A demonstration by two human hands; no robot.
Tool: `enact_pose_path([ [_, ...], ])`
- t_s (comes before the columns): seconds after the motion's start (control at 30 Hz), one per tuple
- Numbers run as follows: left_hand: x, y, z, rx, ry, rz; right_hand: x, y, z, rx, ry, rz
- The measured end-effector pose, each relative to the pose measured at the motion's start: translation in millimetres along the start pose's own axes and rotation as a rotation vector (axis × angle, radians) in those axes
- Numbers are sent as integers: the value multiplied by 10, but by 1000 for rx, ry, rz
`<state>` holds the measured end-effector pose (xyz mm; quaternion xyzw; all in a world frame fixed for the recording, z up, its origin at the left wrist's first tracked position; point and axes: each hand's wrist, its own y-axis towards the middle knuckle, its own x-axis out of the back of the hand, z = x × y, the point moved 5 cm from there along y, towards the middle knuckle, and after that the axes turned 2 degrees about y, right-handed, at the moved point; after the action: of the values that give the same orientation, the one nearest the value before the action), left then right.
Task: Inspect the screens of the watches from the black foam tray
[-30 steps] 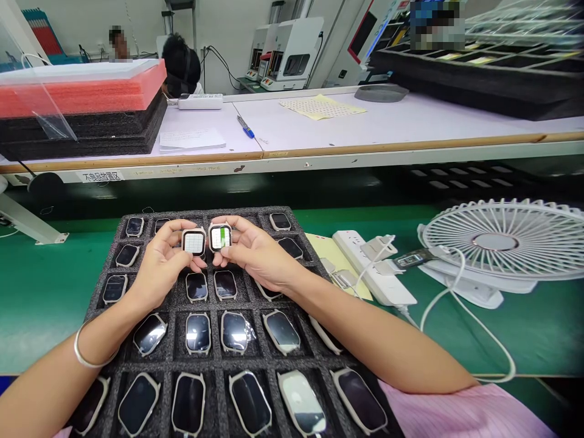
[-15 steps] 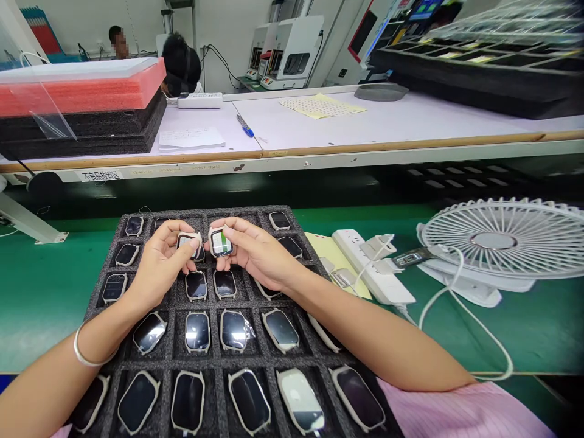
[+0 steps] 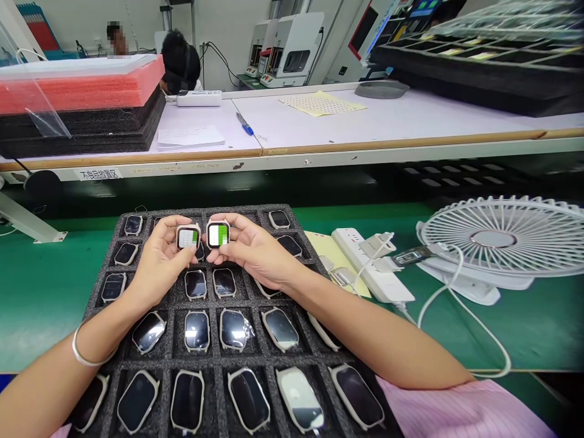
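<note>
My left hand (image 3: 157, 261) grips a small watch body (image 3: 188, 237) whose lit screen shows white with a green patch. My right hand (image 3: 253, 250) grips a second watch body (image 3: 218, 235), its screen white and green too. Both are held side by side, just above the far rows of a black foam tray (image 3: 214, 350). The tray's pockets hold several more watch bodies (image 3: 197, 331) with dark screens. A silver bangle (image 3: 82, 356) circles my left wrist.
A white power strip (image 3: 371, 267) with plugged adapters and a white cable lies right of the tray on the green mat. A white fan (image 3: 502, 237) lies flat at the right. A raised white bench (image 3: 365, 128) behind carries stacked foam trays (image 3: 82, 103), papers, a pen. Two people sit far back.
The left watch tilted down toward the tray half a second ago and is now raised again, its screen showing green beside white instead of a plain grid. The right watch barely moved.
</note>
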<state>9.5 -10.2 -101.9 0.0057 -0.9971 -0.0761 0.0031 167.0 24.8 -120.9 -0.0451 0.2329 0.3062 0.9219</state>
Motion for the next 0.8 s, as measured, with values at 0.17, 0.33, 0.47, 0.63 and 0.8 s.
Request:
enact_pose_path([
  [0.17, -2, -6, 18, -19, -31, 35, 3, 6, 10, 18, -13, -8],
  [0.33, 8, -27, 22, 7, -2, 34, 24, 8, 0, -28, -72, -35],
  [0.47, 20, -26, 20, 11, 12, 19, 38, 9, -9, -39, -65, -44],
  [0.63, 7, -15, 25, -1, 4, 33, 39, 1, -15, -34, -68, -45],
  [0.8, -2, -17, 16, -13, -14, 48, 43, -6, 0, -8, -85, -41],
])
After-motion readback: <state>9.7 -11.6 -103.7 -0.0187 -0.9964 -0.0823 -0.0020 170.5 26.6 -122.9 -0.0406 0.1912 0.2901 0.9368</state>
